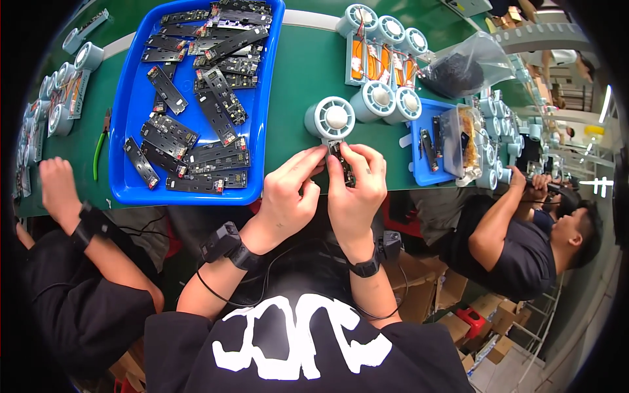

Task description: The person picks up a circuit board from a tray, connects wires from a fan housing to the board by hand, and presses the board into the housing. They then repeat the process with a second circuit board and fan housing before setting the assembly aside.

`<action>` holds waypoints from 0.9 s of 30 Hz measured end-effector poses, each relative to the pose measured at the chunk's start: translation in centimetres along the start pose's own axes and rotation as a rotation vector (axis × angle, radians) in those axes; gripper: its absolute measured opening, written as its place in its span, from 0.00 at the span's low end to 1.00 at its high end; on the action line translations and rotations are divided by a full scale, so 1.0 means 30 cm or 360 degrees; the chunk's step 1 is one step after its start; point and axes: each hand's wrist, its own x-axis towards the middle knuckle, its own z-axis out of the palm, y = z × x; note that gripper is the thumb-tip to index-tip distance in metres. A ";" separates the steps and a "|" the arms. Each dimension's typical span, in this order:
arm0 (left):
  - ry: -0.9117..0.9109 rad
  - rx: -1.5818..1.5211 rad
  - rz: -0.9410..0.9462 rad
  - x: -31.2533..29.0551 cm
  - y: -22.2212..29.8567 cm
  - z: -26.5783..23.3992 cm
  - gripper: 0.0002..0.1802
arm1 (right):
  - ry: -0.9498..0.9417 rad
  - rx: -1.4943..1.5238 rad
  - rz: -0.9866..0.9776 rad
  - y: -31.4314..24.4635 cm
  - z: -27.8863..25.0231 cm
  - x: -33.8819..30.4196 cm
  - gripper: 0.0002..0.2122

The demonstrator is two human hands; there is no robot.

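One small dark board (346, 171) is at the near edge of the green counter (298, 65), just below a round, pale-blue part (333, 116). The right hand (360, 190) pinches the board between thumb and finger. The left hand (288, 191) has its fingertips up against the left side, close to the round part; whether that grip pinches or only pushes, one cannot tell. This piece looks not done yet, since both hands are busy on it. Lots of black boards (167, 90) lie loose in the big blue tray (124, 114) on the left, so plenty seem to be left. Past the round part, more round, pale-blue parts (377, 99) stand in two rows, with orange pieces (377, 60) and wires between them. These look further along than the one being worked on, but it is too hard to see if they are all finished.
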 end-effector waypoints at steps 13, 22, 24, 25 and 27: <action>-0.0059 -0.0063 -0.0062 0.002 0.009 -0.005 0.29 | 0.0004 0.0113 0.0226 0.022 0.030 0.020 0.08; 0.0040 -0.0102 -0.0020 -0.001 -0.003 0.004 0.26 | -0.0575 -0.0312 0.0330 -0.006 0.000 0.043 0.15; 0.0001 -0.0109 -0.0025 -0.003 -0.010 0.001 0.26 | -0.0622 -0.0253 0.0429 -0.007 -0.006 0.051 0.14; -0.0039 -0.0117 -0.0041 -0.004 -0.014 -0.001 0.26 | -0.0614 -0.0249 0.0424 -0.005 -0.007 0.053 0.14; -0.0076 -0.0109 -0.0056 -0.010 -0.001 -0.008 0.26 | -0.0577 -0.0061 0.0400 -0.016 -0.010 0.062 0.14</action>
